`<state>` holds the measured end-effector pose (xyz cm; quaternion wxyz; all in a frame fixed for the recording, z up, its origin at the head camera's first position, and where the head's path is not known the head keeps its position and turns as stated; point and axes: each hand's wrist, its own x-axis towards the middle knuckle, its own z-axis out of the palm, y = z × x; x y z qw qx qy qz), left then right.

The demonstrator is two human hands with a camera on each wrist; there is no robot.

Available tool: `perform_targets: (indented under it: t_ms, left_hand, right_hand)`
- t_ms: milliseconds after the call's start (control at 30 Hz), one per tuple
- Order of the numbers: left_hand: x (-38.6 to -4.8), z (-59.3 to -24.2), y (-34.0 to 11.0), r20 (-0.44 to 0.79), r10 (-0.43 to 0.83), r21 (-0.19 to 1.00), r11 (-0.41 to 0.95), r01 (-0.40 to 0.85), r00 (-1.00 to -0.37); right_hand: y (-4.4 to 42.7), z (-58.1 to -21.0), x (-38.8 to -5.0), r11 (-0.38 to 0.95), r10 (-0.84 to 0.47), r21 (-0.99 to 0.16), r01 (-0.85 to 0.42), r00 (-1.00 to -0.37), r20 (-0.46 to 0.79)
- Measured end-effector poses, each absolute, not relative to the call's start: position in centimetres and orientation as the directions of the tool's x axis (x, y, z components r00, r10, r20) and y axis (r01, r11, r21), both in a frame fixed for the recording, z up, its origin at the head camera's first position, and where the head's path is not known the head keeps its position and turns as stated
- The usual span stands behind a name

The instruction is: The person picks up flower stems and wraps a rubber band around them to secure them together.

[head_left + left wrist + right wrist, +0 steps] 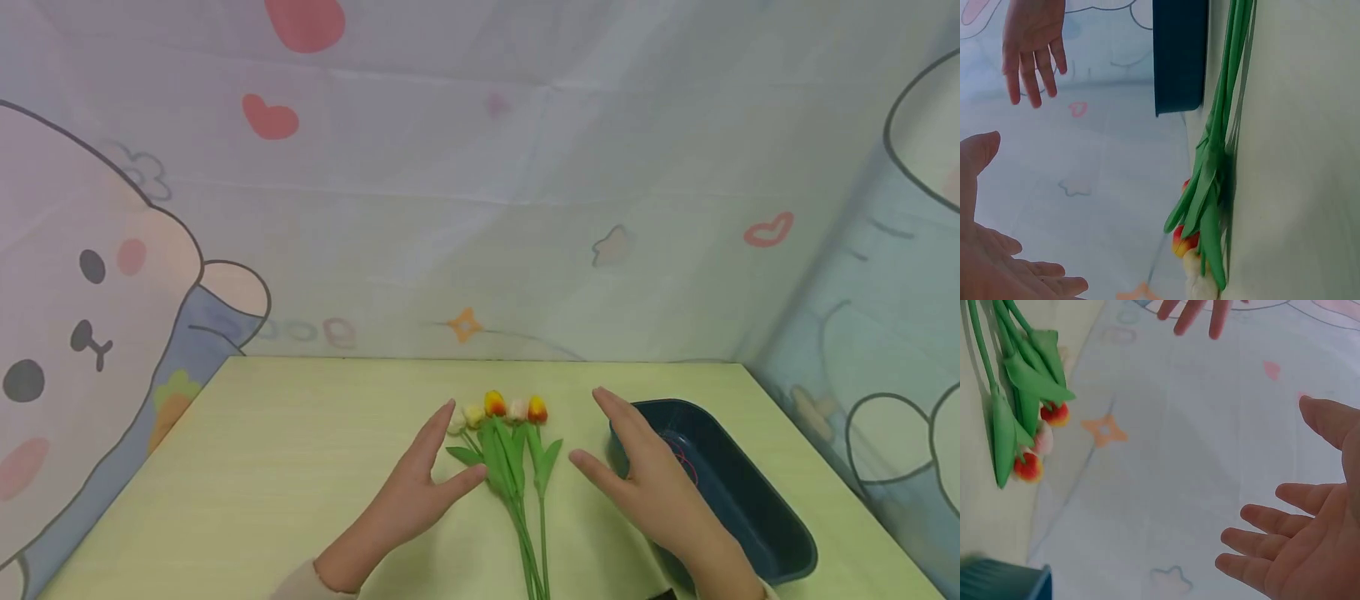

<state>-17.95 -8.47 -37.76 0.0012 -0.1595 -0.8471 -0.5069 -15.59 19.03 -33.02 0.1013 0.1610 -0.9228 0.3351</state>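
Note:
Several artificial tulips with green stems and white, pinkish and red-yellow heads lie bunched on the table, heads toward the back. My left hand hovers left of the bunch, fingers extended and thumb spread, holding nothing. On the other side my right hand is likewise raised with its fingers apart, in front of a dark blue basin. Both wrist views show the palms bare and apart from the flowers; in the left wrist view the tulip leaves hang beside the basin.
The basin stands at the table's right side, with thin pinkish-red loops inside it. A pale yellow table carries everything. Behind it hangs a printed cloth with cartoon figures. A small black object shows at the bottom edge.

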Motion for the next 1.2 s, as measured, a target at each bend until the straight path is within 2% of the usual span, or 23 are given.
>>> perform_targets:
  t_ms: [400,800,1200]
  left_hand:
    - [-18.8,-40.2,-6.4,0.144,0.26,0.897,0.373,0.237,-0.955]
    - [-19.3,-41.0,-5.1,0.158,0.198,0.919,0.33,0.217,-0.967]
    - [-19.5,-42.6,-4.4,0.134,0.171,0.937,0.298,0.181,-0.976]
  right_hand:
    - [17.4,-36.8,-17.3,0.675,-0.232,-0.635,-0.375,-0.925,0.299]
    - [16.8,-37.9,-18.2,0.649,-0.251,-0.681,-0.339,-0.94,0.229]
    - [16.4,-40.1,-19.5,0.542,-0.249,-0.784,-0.303,-0.949,0.194]
